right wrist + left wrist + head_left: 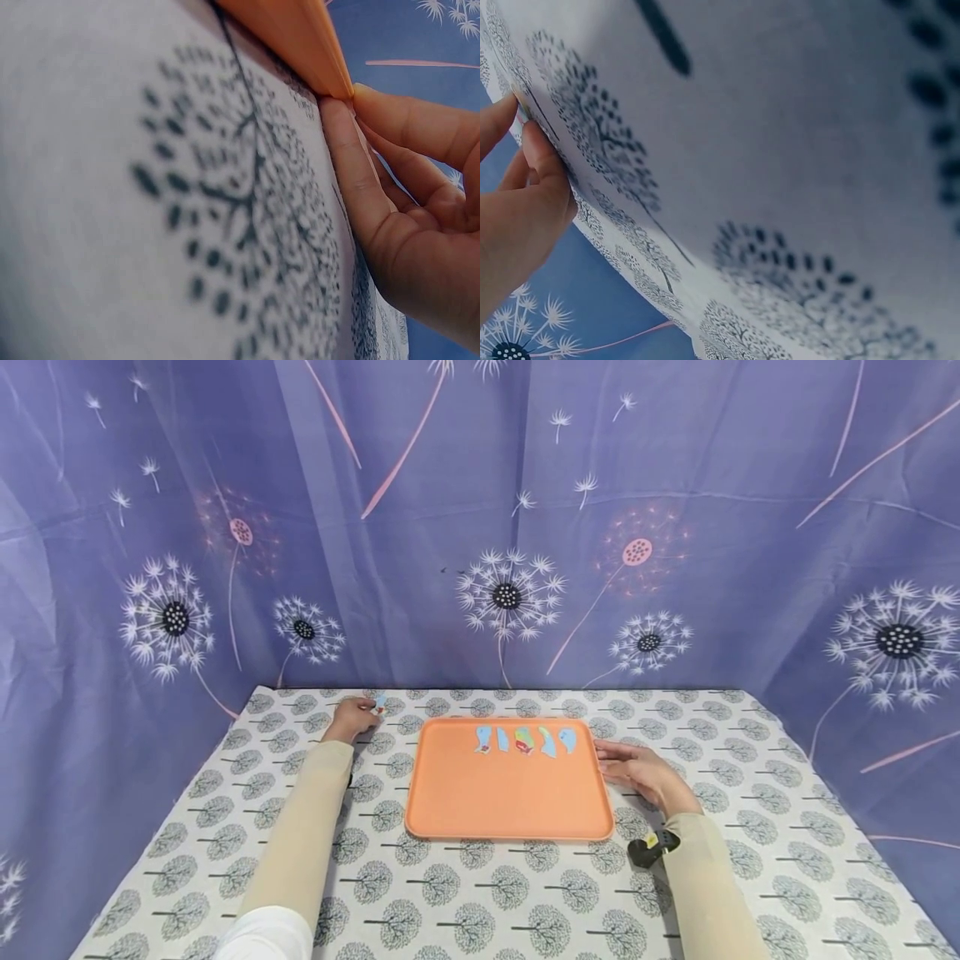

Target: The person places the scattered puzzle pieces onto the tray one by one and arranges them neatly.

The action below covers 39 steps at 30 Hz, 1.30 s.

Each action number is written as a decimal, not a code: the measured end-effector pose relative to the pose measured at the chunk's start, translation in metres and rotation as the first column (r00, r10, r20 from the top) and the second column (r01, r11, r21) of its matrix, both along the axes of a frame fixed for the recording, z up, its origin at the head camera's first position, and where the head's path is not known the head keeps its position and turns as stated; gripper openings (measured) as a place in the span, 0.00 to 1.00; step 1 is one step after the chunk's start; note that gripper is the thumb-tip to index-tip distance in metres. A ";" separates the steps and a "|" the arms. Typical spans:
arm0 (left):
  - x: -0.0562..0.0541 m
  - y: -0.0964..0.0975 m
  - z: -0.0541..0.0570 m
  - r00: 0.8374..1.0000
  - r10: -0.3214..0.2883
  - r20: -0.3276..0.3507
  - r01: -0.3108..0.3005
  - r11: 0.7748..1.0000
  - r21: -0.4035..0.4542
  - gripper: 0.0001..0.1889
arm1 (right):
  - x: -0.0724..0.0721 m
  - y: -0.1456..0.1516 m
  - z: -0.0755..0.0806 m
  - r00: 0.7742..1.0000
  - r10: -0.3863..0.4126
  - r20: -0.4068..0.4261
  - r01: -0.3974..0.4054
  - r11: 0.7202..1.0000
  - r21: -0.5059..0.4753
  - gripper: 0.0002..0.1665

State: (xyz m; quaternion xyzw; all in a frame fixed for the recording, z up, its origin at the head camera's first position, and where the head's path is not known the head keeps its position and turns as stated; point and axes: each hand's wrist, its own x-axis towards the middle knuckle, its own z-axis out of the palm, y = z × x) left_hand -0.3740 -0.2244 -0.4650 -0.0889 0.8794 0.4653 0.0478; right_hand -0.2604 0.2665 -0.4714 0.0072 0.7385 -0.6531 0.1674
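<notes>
At the back left of the table, my left hand pinches a small light-blue flat puzzle piece with a red patch. The left wrist view shows the thumb and a finger of this left hand meeting on the piece's thin edge, close over the cloth. An orange tray lies flat in the middle. Along its far side is a row of several cut puzzle pieces, mostly light blue, some with green and red. My right hand holds the tray's right rim, thumb and fingertips at the edge in the right wrist view.
A white cloth printed with grey trees covers the table. Behind and at both sides hangs a purple curtain with dandelion prints. A black strap device sits at the right wrist.
</notes>
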 end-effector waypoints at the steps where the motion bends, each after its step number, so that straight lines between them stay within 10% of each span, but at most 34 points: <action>1: -0.002 -0.001 -0.004 1.000 -0.006 -0.010 0.006 1.000 0.013 0.26 | 0.000 0.000 0.000 1.000 -0.004 0.002 0.004 1.000 0.001 0.37; 3: -0.029 -0.017 -0.035 0.996 -0.025 -0.083 0.026 0.999 0.018 0.25 | 0.000 0.000 0.000 1.000 -0.002 0.002 0.002 1.000 -0.002 0.37; 7: -0.049 -0.026 -0.053 0.997 -0.006 -0.080 0.004 1.000 -0.025 0.25 | -0.001 0.000 -0.001 1.000 0.002 -0.001 -0.002 1.000 -0.006 0.37; 14: 0.006 0.006 0.005 0.999 0.033 -0.015 -0.034 0.999 -0.029 0.25 | 0.000 0.001 -0.002 1.000 0.013 -0.002 -0.013 1.000 -0.006 0.38; 39: 0.012 0.017 0.008 0.982 0.157 -0.101 -0.143 0.981 0.131 0.19 | -0.002 0.003 -0.003 1.000 0.015 -0.002 -0.015 1.000 -0.011 0.37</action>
